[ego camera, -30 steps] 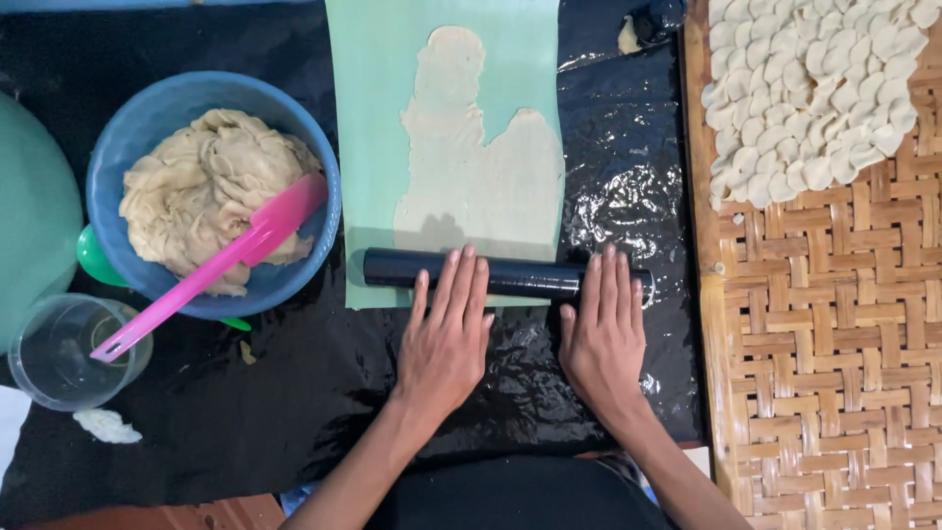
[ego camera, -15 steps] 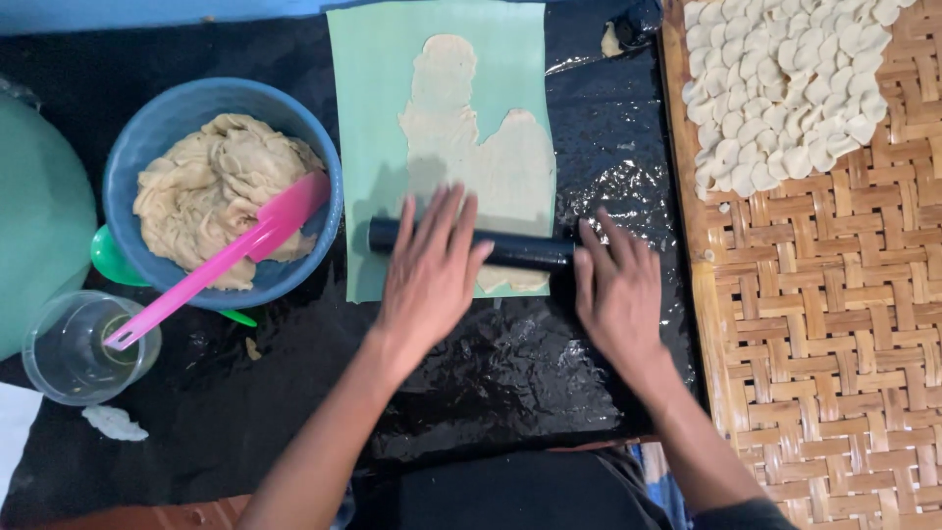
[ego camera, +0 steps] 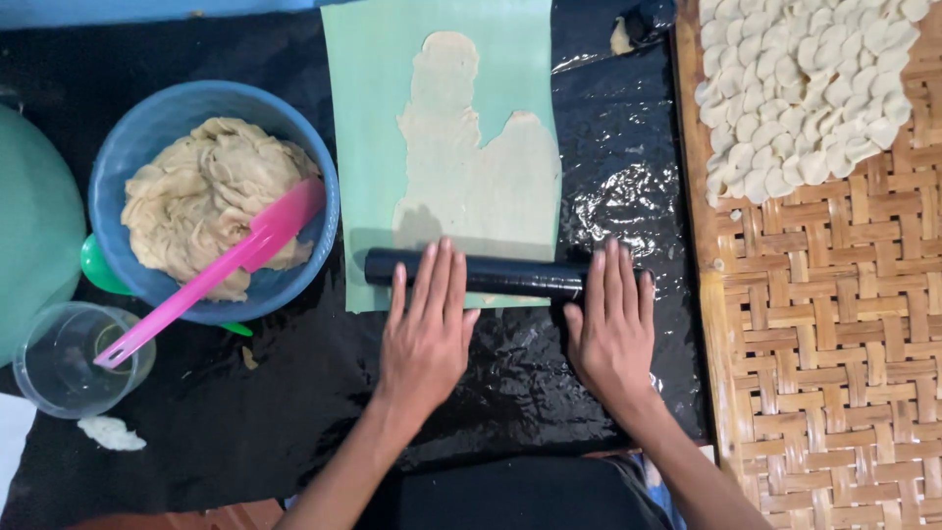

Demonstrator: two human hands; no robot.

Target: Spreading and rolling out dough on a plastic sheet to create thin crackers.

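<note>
A black rolling pin [ego camera: 510, 277] lies across the near end of a pale green mat [ego camera: 378, 128]. A thin sheet of flattened dough [ego camera: 476, 177] is spread on the mat beyond it. My left hand [ego camera: 424, 329] rests flat, fingers spread, with the fingertips on the pin's left half. My right hand [ego camera: 613, 324] lies flat the same way on the pin's right end. Neither hand grips the pin.
A blue bowl [ego camera: 132, 172] of dough with a pink spatula [ego camera: 211, 270] stands at left, a clear cup [ego camera: 59, 358] near it. A woven bamboo tray [ego camera: 824, 344] at right carries several small dough pieces [ego camera: 805, 88]. Black plastic sheet [ego camera: 294, 412] covers the surface.
The pin rolled away from me onto the mat, then back toward me to the mat's near edge. Both hands moved with it.
</note>
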